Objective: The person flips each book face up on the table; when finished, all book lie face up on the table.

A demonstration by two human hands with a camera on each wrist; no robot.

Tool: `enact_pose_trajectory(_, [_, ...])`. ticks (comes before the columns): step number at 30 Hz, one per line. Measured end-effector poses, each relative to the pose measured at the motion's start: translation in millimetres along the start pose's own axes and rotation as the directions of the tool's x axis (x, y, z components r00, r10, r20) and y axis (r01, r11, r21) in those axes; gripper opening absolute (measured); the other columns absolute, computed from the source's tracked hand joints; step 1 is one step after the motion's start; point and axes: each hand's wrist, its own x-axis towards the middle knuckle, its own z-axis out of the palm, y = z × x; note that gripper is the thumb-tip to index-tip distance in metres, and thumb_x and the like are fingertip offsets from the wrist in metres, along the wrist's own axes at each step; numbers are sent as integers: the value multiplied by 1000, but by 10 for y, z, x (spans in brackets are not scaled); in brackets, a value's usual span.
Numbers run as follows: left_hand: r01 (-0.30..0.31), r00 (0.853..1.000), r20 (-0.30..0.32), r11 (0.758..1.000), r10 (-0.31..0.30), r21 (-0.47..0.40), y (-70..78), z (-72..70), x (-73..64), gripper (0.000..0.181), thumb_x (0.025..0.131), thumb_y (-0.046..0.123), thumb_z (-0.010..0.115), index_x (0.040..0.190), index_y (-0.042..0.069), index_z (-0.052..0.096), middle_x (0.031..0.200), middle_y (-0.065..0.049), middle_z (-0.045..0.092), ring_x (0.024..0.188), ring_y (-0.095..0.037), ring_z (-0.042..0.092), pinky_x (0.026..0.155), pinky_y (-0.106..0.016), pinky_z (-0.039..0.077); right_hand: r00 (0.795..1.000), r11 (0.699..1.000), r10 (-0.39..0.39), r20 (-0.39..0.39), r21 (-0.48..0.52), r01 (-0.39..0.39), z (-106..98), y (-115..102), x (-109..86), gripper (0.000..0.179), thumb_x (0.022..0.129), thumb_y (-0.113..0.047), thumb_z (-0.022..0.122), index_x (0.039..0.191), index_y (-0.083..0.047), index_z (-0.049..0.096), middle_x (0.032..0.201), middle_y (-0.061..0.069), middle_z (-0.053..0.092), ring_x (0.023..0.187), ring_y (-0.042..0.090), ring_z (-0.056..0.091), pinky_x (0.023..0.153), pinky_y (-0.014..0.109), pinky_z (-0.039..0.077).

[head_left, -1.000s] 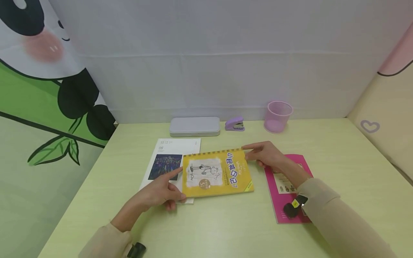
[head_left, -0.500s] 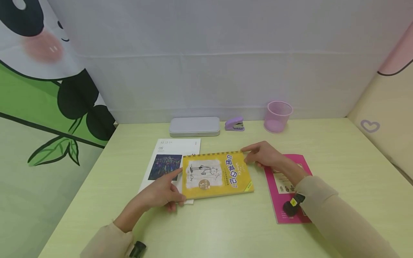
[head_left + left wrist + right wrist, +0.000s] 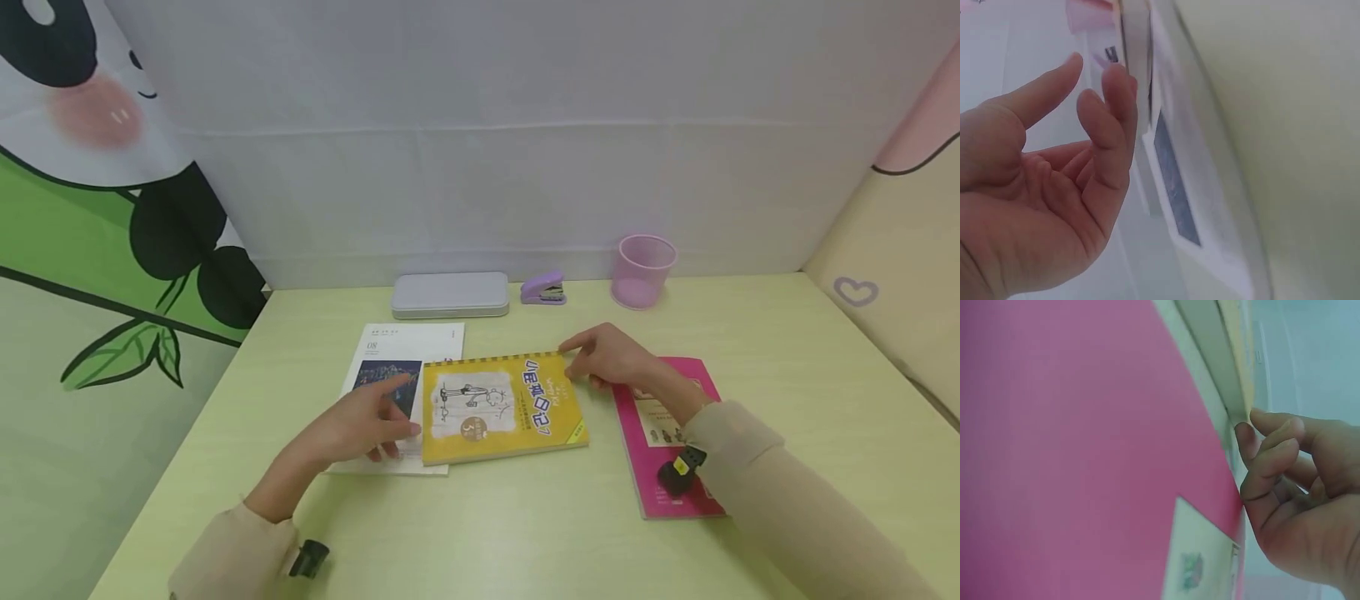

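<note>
A yellow book (image 3: 506, 408) lies sideways, with its left part over a white booklet (image 3: 408, 343) that has a dark photo on its cover. My left hand (image 3: 352, 425) hovers over that booklet, just left of the yellow book and apart from it. Its fingers are loose and hold nothing; the left wrist view shows this hand (image 3: 1066, 169) from the palm side. At the yellow book's upper right corner, my right hand (image 3: 615, 362) pinches the edge with forefinger and thumb. In the right wrist view the same hand (image 3: 1297, 487) has its other fingers bent beside a pink book (image 3: 1097, 437).
The pink book (image 3: 651, 483) lies at the right, partly under my right forearm. Along the back stand a grey-white flat case (image 3: 450, 293), a purple stapler (image 3: 543, 288) and a pink see-through cup (image 3: 642, 273). Behind them hangs a pale cloth (image 3: 487, 183).
My left hand has let go of the yellow book's left edge and drawn back slightly to the left. The right hand stays at its corner; the book's upper right corner shifted slightly toward me.
</note>
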Motion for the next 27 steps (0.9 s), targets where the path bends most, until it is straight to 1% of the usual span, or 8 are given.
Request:
enact_pose_trajectory(2, [-7, 1000, -16, 1000, 7, 26, 15, -70, 18, 82, 99, 19, 76, 164, 0, 31, 101, -9, 70, 75, -18, 69, 65, -35, 60, 1000, 1000, -6, -10, -20, 6, -30, -28, -23, 50, 95, -12, 75, 143, -3, 64, 68, 5, 62, 55, 13, 52, 52, 25, 40])
enact_pose_trajectory(5, [-7, 1000, -23, 999, 8, 32, 19, -133, 57, 76, 100, 20, 73, 163, 1, 35, 106, -11, 70, 79, -18, 71, 68, -35, 60, 999, 999, -21, -26, -25, 21, -81, -62, -71, 50, 95, -14, 75, 143, -3, 64, 72, 7, 64, 56, 14, 53, 53, 26, 40])
enact_pose_trajectory(9, [-21, 1000, -17, 1000, 21, 12, -13, -140, 151, 71, 102, 18, 71, 162, 1, 37, 106, -11, 72, 82, -18, 72, 69, -34, 60, 998, 999, -38, -44, -10, 38, -144, -67, -163, 48, 96, -16, 74, 142, -3, 65, 78, 10, 66, 56, 14, 52, 52, 27, 41])
enact_pose_trajectory(13, [-34, 999, -27, 999, 35, 15, -38, -138, 268, 65, 102, 15, 69, 160, 1, 42, 103, -11, 73, 80, -18, 69, 68, -32, 60, 998, 999, -40, -54, -1, 40, -197, -32, -277, 47, 96, -17, 75, 140, -4, 67, 74, 7, 62, 53, 14, 47, 50, 26, 39])
enact_pose_trajectory(17, [-12, 999, -47, 1000, 13, 23, -41, -159, 381, 64, 102, 14, 69, 159, 3, 44, 105, -11, 70, 80, -18, 67, 68, -30, 60, 999, 1000, -13, -42, 16, 14, -216, 19, -389, 45, 95, -18, 77, 137, -4, 69, 66, 3, 56, 53, 15, 46, 49, 25, 37])
enact_pose_trajectory(20, [-8, 999, -51, 1000, 9, 13, -31, -175, 451, 64, 101, 13, 70, 159, 4, 45, 107, -12, 70, 82, -18, 68, 69, -30, 61, 1000, 999, 11, -22, 31, -10, -192, 56, -471, 44, 94, -18, 79, 134, -3, 70, 66, 2, 57, 56, 15, 51, 51, 25, 41])
enact_pose_trajectory(26, [-11, 999, -45, 1000, 11, -5, -27, -184, 567, 63, 100, 12, 71, 157, 2, 47, 106, -12, 70, 84, -19, 68, 70, -31, 62, 998, 998, 56, 16, 14, -56, -97, 77, -609, 41, 95, -19, 79, 132, -6, 72, 76, 8, 66, 66, 18, 60, 60, 27, 48])
enact_pose_trajectory(27, [-5, 999, -45, 1000, 4, -9, -32, -184, 585, 63, 100, 12, 71, 157, 2, 47, 106, -12, 70, 84, -19, 68, 70, -31, 62, 999, 999, 51, 13, 4, -51, -82, 76, -629, 40, 95, -19, 79, 132, -6, 72, 84, 8, 68, 66, 18, 61, 63, 28, 49])
